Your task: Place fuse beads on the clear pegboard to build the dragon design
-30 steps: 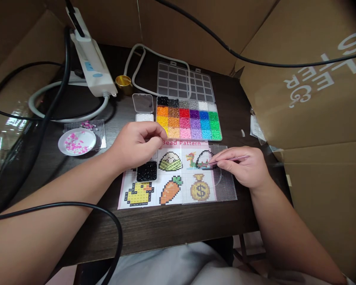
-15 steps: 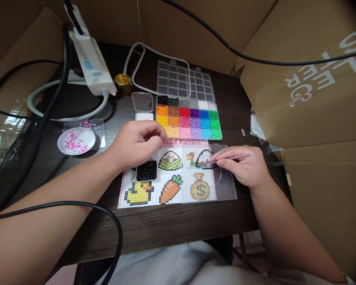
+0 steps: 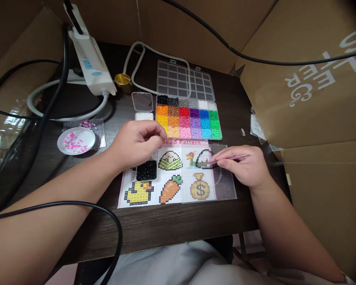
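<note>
My right hand (image 3: 241, 164) is closed on thin pink tweezers (image 3: 239, 157), their tips at an arc of black beads (image 3: 198, 157). These beads sit on a clear pegboard (image 3: 227, 188) that overlaps the right side of a printed bead pattern sheet (image 3: 169, 201). My left hand (image 3: 139, 142) is curled with thumb and fingers together, over the sheet's upper left; whatever it may hold is hidden. Just below it is a small box of black beads (image 3: 146, 171). Beyond its fingertips stands a sectioned bead case (image 3: 190, 118), lid folded back.
A small box of white beads (image 3: 144, 116) stands behind my left hand. To the left, a white dish of pink beads (image 3: 90, 138) overlaps another pegboard (image 3: 101, 132). A gold cup (image 3: 123, 82), a power strip (image 3: 97, 75) and cables lie behind; cardboard walls surround the table.
The tweezer tips have shifted very slightly at the black bead arc. Both hands otherwise stay in place.
</note>
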